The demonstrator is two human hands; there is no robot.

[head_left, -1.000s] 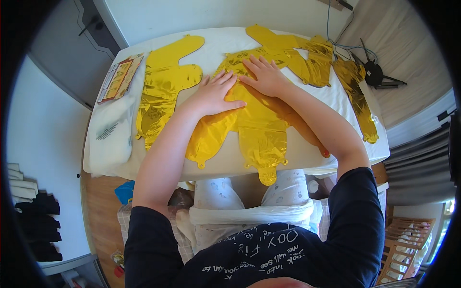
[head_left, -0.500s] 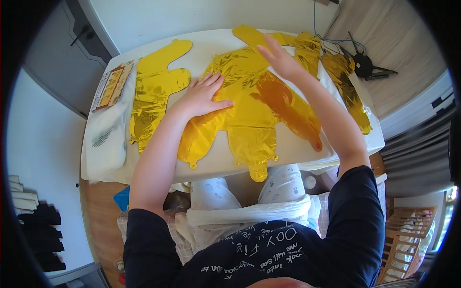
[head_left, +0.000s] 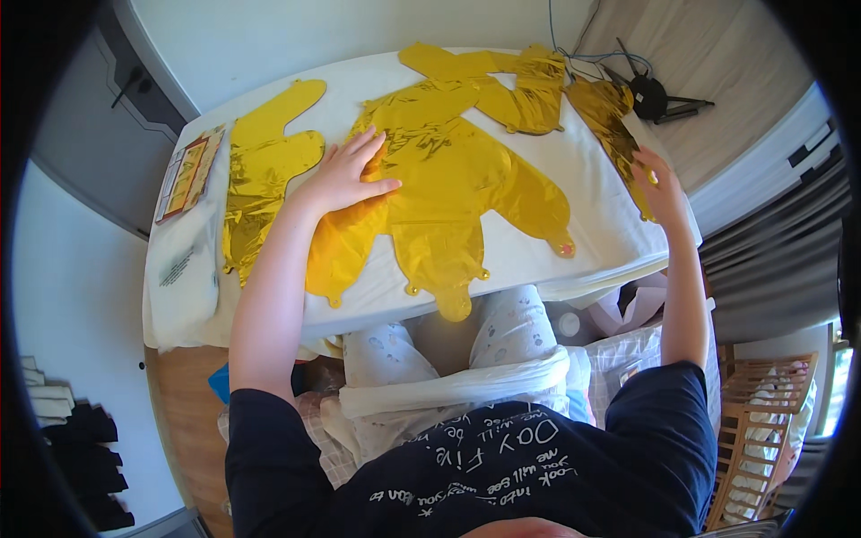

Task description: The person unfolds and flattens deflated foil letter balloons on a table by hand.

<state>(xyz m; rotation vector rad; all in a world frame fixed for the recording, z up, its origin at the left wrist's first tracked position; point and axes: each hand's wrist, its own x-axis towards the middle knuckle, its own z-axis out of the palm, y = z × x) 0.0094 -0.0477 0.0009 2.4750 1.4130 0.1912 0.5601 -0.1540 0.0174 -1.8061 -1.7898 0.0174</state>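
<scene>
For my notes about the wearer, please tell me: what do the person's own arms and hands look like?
The left hand and right hand are bare, with nothing visibly worn on the wrists. The forearms are uncovered too, below short, dark sleeves of a T-shirt with white lettering.

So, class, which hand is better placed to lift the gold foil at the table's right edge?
Right, likely: the right hand is by that foil; the left hand rests on the middle foil.
</scene>
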